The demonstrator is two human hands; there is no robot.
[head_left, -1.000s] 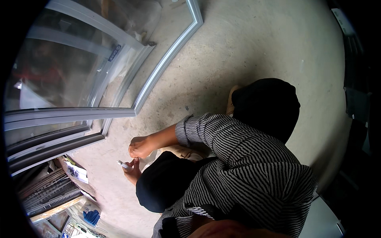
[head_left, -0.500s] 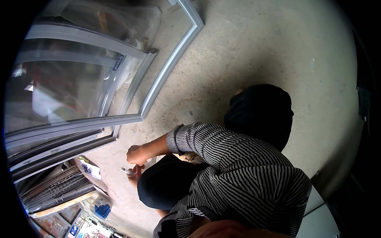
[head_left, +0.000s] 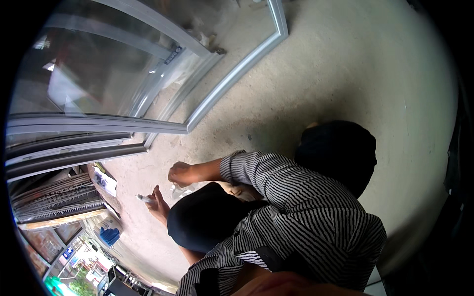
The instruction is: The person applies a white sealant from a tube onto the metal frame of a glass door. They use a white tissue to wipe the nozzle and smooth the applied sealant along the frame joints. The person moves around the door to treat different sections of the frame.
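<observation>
My left hand (head_left: 157, 207) shows beyond my dark-clad left knee (head_left: 200, 217). Its fingers are closed round a slim pale tube (head_left: 144, 198) with a narrow tip pointing left, and the thumb sticks up. Farther off and slightly to the right, my right hand (head_left: 182, 173) hangs over the floor with its fingers curled in. Crumpled clear plastic (head_left: 180, 191) lies or hangs just beneath it; whether the fingers grip it is hidden. The two hands are apart.
Grey-framed glass panels (head_left: 98, 124) stand at the upper left, one corner jutting over the concrete floor (head_left: 345, 59). Dark ribbed strips (head_left: 54, 195) are stacked at the left, near a printed sheet (head_left: 105, 181) and a blue cloth-like thing (head_left: 109, 236).
My hands were together at the tube; now they have separated, the left one keeping the tube. The clear plastic shows more under my right hand. The whole view has shifted slightly.
</observation>
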